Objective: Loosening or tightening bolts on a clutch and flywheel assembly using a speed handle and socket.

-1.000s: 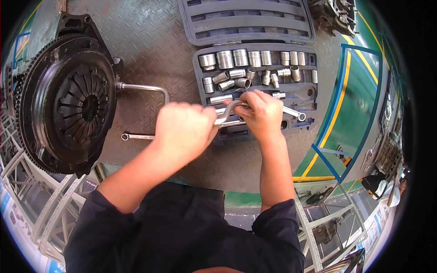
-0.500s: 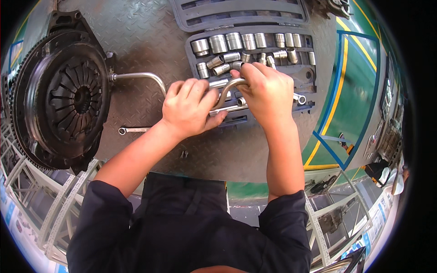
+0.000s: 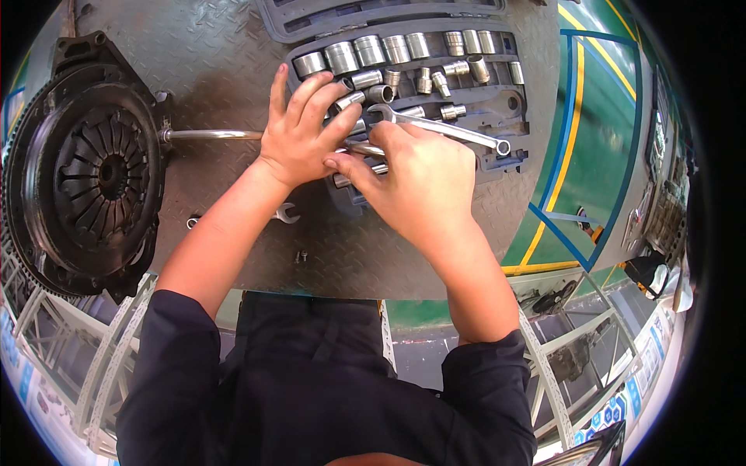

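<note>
From the black clutch assembly (image 3: 109, 175) on the left, a shiny cranked speed brace (image 3: 214, 135) runs rightward under my hands. My left hand (image 3: 299, 144) lies over the brace with its fingers spread and stretched out. Just right of it, my right hand (image 3: 423, 182) is closed round the brace's bent part, which is mostly hidden. A combination wrench (image 3: 454, 133) rests on the grey socket case (image 3: 509, 116) just beyond my right hand. Chrome sockets (image 3: 369, 51) stand in a row in the case, and several others lie loose in front of them.
Another wrench (image 3: 286, 213) lies on the metal table (image 3: 350, 264), partly under my left forearm. Two small metal pieces (image 3: 301, 255) are near the front edge. The case's lid (image 3: 381, 11) lies folded back. Green floor (image 3: 598, 155) with yellow and blue lines is at right.
The brace's crank has turned, and its bent part no longer rises between my hands. My left fingers have uncurled and spread. The whole scene has shifted slightly left and up.
</note>
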Motion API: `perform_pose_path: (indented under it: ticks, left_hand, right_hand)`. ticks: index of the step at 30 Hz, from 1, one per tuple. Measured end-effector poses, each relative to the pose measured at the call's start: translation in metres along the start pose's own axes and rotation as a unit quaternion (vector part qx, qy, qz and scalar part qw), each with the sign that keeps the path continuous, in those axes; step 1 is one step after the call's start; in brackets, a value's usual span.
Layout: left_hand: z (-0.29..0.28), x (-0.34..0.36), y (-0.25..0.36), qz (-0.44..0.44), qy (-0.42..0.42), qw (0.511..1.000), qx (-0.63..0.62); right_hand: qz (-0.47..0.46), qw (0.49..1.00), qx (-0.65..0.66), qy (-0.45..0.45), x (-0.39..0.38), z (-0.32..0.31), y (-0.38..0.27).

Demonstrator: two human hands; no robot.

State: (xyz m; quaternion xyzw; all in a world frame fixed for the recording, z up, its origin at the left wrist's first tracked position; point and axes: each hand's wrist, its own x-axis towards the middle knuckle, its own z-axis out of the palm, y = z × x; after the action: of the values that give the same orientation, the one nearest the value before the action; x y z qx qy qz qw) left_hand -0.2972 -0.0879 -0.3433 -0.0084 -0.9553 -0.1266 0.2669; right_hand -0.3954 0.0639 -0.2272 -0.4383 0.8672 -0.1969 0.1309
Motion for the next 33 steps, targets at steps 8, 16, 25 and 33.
perform_pose_path:
  ticks: [8,16,25,33]
  left_hand:
    - [0.000,0.060,-0.014,0.010,0.073,0.994,0.076]
    - [-0.036,0.072,-0.031,-0.097,-0.114,0.987,0.054]
    - [-0.022,0.038,0.005,-0.114,-0.100,0.988,-0.039]
    - [-0.031,0.024,0.002,-0.091,-0.145,0.985,-0.033]
  right_hand:
    - [0.010,0.997,-0.040,0.059,-0.010,0.004,-0.008]
    - [0.006,0.999,-0.016,0.043,-0.015,0.043,-0.021]
    - [0.019,0.999,0.034,-0.030,-0.073,0.040,0.011]
    - [-0.010,0.993,0.118,-0.001,-0.068,0.062,0.030]
